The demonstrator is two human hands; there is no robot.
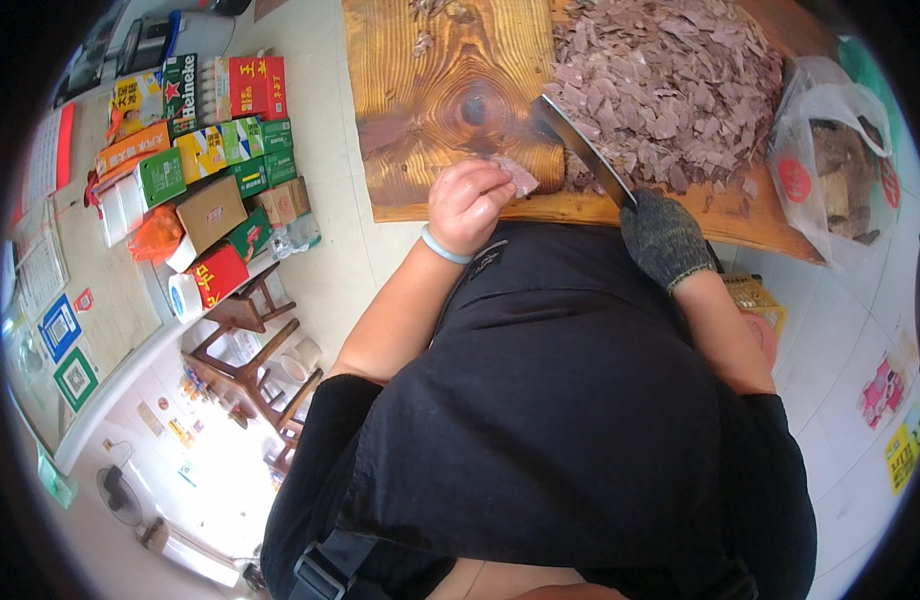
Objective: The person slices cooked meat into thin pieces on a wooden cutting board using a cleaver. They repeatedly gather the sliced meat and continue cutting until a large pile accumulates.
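Note:
My bare left hand [471, 206], with a pale bangle at the wrist, pinches a small piece of sliced meat [518, 176] over the near edge of the wooden cutting board [400, 97]. My right hand [664, 238] wears a dark knitted glove and is closed on a knife with a wide dark blade [586, 150]. The blade points up and left, between the board and a large heap of thinly sliced brownish-pink meat [670, 90]. The knife's handle is hidden in the glove. A few meat scraps [423, 43] lie at the board's far side.
A clear plastic bag [801, 180] with dark brown chunks stands at the right of the wooden table [775, 225]. On the left, a counter [122, 300] carries several cartons [212, 214] and bottles. Wooden stools [242, 360] stand below it. A yellow basket [756, 300] is beside my right forearm.

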